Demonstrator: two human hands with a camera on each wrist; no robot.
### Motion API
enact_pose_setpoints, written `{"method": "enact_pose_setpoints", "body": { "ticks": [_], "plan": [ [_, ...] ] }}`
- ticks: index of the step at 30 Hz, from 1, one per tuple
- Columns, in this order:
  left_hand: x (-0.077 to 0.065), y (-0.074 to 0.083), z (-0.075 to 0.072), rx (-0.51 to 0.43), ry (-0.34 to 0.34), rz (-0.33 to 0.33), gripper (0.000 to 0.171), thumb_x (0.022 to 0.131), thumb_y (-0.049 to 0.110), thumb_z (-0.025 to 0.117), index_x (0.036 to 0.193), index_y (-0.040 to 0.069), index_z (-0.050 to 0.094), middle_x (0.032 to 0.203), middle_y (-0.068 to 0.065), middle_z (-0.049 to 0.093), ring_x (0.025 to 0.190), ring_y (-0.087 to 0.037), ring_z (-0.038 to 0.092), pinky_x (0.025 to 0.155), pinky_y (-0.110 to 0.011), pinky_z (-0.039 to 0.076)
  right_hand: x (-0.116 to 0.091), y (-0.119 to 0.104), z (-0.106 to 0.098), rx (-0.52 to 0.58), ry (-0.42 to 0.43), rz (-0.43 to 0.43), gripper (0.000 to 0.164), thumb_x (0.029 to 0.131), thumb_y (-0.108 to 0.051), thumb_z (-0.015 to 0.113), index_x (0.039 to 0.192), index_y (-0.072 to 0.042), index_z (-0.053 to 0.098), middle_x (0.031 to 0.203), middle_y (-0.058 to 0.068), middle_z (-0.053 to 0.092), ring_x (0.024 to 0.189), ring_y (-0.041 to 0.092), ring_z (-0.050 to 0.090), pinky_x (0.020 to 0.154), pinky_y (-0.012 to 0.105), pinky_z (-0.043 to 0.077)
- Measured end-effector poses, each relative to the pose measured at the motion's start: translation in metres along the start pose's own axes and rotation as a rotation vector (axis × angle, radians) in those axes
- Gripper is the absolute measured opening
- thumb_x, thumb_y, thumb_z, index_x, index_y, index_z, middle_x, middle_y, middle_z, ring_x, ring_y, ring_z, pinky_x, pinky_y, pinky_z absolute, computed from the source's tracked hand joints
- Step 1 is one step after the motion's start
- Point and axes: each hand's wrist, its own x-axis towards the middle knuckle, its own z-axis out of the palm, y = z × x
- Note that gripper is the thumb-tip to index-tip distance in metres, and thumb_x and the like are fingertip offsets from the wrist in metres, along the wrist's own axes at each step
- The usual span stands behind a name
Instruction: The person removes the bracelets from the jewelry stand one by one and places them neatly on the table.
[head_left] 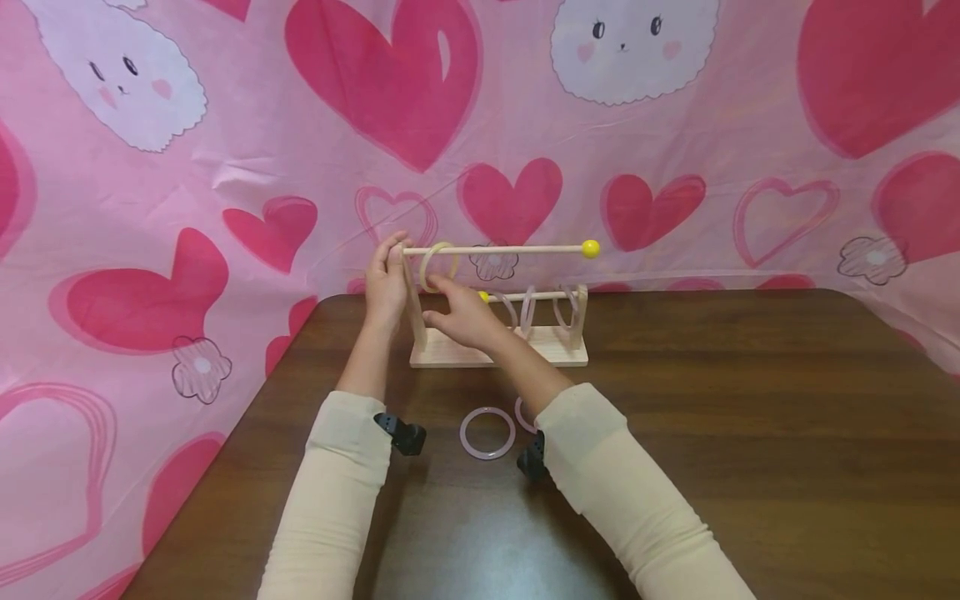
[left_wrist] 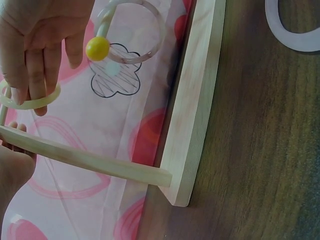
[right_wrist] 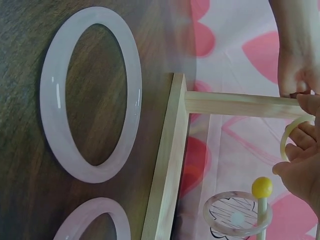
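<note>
A wooden bangle stand (head_left: 450, 357) has two rods at different heights, each ending in a yellow ball. My left hand (head_left: 386, 287) grips the top of its left post (left_wrist: 90, 159), where the upper rod (head_left: 517, 249) begins. A pale yellow bangle (head_left: 423, 271) hangs on that rod close to the post. At this bangle is my right hand (head_left: 468, 317), its fingers extended and touching the ring, the thumb apart from it. Several translucent pinkish bangles (head_left: 527, 310) hang on the lower rod, partly behind the right hand.
Before the stand, a pale lilac bangle (head_left: 487, 433) lies flat on the dark wooden table (head_left: 750, 433). Beside it another bangle (head_left: 525, 417) is partly covered by the right forearm. A pink heart-patterned cloth (head_left: 517, 125) hangs behind the table.
</note>
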Motion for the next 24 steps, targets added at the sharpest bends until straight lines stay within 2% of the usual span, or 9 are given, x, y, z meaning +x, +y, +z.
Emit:
{"method": "enact_pose_setpoints", "body": {
  "ticks": [3,5,9,12,16,19,24],
  "plan": [
    [0.0,0.001,0.0,-0.002,0.0,-0.009,0.034,0.098,0.019,0.04,0.126,0.004,0.053,0.122,-0.014,0.055,0.089,-0.008,0.046,0.076,-0.019,0.037,-0.001,0.001,0.0,-0.009,0.041,0.001,0.051,0.087,-0.014,0.063,0.134,-0.003,0.047,0.133,0.01,0.05,0.125,0.022,0.041,0.103,0.031,0.029],
    [0.0,0.0,-0.001,0.002,-0.004,-0.01,0.034,0.099,0.019,0.04,0.126,0.004,0.053,0.123,-0.014,0.055,0.096,-0.008,0.048,0.083,-0.02,0.038,-0.001,0.002,0.0,-0.016,0.084,0.007,0.045,0.087,-0.014,0.063,0.13,-0.004,0.052,0.128,0.008,0.055,0.122,0.02,0.044,0.102,0.03,0.031],
    [0.0,0.0,-0.001,-0.004,-0.009,0.015,0.034,0.099,0.017,0.039,0.126,0.001,0.052,0.123,-0.017,0.055,0.106,-0.013,0.048,0.091,-0.025,0.037,-0.004,0.003,-0.001,-0.01,0.174,0.024,0.035,0.087,-0.015,0.065,0.12,-0.006,0.061,0.118,0.006,0.062,0.115,0.018,0.051,0.097,0.029,0.036],
    [0.0,0.0,0.0,-0.006,-0.009,0.028,0.034,0.099,0.017,0.04,0.126,0.0,0.052,0.123,-0.017,0.055,0.107,-0.016,0.049,0.092,-0.027,0.037,-0.005,0.003,-0.002,0.009,0.236,0.043,0.028,0.086,-0.017,0.065,0.113,-0.007,0.065,0.111,0.005,0.065,0.108,0.017,0.056,0.092,0.03,0.04],
    [-0.001,0.002,-0.001,0.0,-0.011,0.014,0.034,0.098,0.017,0.04,0.126,0.001,0.052,0.124,-0.017,0.055,0.107,-0.014,0.048,0.091,-0.026,0.037,-0.006,0.005,-0.003,0.049,0.315,0.059,0.021,0.086,-0.017,0.065,0.104,-0.007,0.069,0.104,0.005,0.068,0.099,0.017,0.06,0.085,0.031,0.044],
    [-0.005,0.01,-0.001,-0.002,-0.011,-0.006,0.034,0.098,0.015,0.039,0.126,0.0,0.052,0.124,-0.018,0.054,0.107,-0.015,0.048,0.09,-0.026,0.037,-0.007,0.007,-0.002,0.076,0.362,0.069,0.018,0.086,-0.016,0.065,0.101,-0.006,0.069,0.101,0.005,0.069,0.095,0.018,0.062,0.082,0.031,0.046],
    [-0.014,0.026,0.002,0.018,-0.005,-0.013,0.033,0.099,0.01,0.038,0.126,-0.004,0.05,0.124,-0.021,0.054,0.107,-0.019,0.049,0.089,-0.026,0.037,-0.009,0.009,-0.003,0.084,0.434,0.11,0.021,0.087,-0.019,0.064,0.104,-0.009,0.07,0.103,0.006,0.068,0.099,0.018,0.061,0.08,0.033,0.047]
  ]
}}
